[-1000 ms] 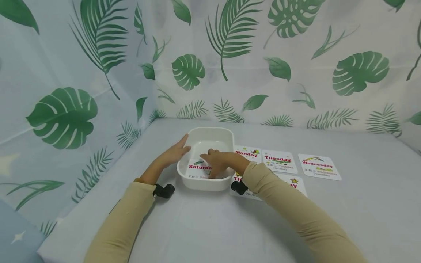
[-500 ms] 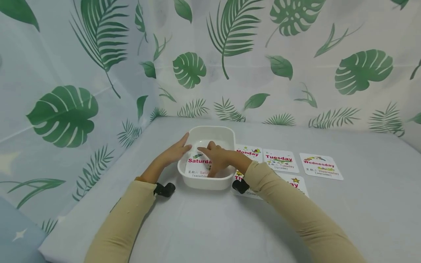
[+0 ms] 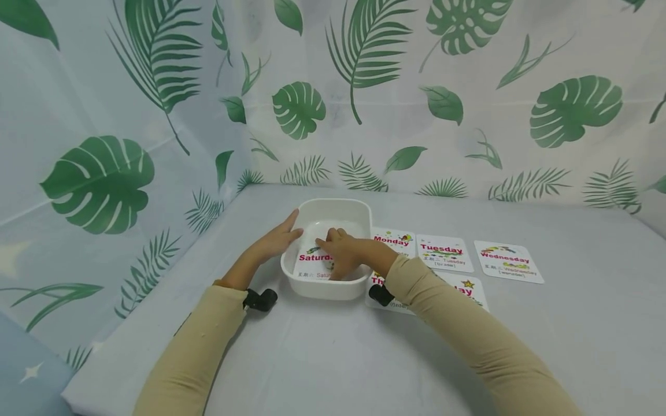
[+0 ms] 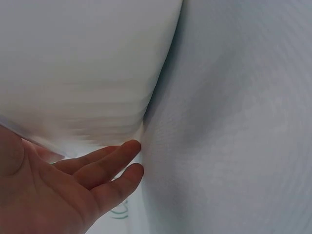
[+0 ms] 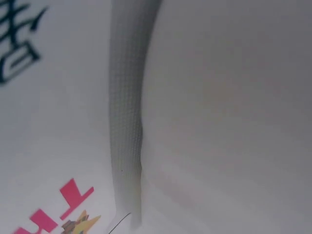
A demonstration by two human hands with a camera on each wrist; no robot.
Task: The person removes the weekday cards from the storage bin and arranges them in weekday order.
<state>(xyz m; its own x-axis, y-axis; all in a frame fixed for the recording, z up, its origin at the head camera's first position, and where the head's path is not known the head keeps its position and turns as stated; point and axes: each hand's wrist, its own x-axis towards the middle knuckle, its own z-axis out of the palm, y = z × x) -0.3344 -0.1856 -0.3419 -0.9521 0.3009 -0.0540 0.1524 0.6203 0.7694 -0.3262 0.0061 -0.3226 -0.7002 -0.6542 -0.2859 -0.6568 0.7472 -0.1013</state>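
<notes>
A white plastic basin (image 3: 325, 290) stands on the table, with a "Saturday" card (image 3: 311, 267) inside it. My left hand (image 3: 274, 242) grips the basin's left side, thumb over the rim. In the left wrist view, fingers of my left hand (image 4: 105, 173) extend along the outer wall. My right hand (image 3: 347, 254) reaches into the basin from the right and holds the card between thumb and index finger, hiding its right part. The right wrist view shows the basin wall (image 5: 224, 117) beside a printed card (image 5: 53, 131); no fingers appear there.
Right of the basin lie a "Monday" card (image 3: 392, 237), a "Tuesday" card (image 3: 444, 253) and a "Wednesday" card (image 3: 509, 262). Two more cards, including a "Th..." card (image 3: 398, 306), lie nearer, partly under my right forearm. A leaf-patterned curtain (image 3: 468, 115) stands behind the table.
The "Saturday" card shifted away from me with my right hand, then slightly back, its lower text showing briefly. My left hand stays on the basin.
</notes>
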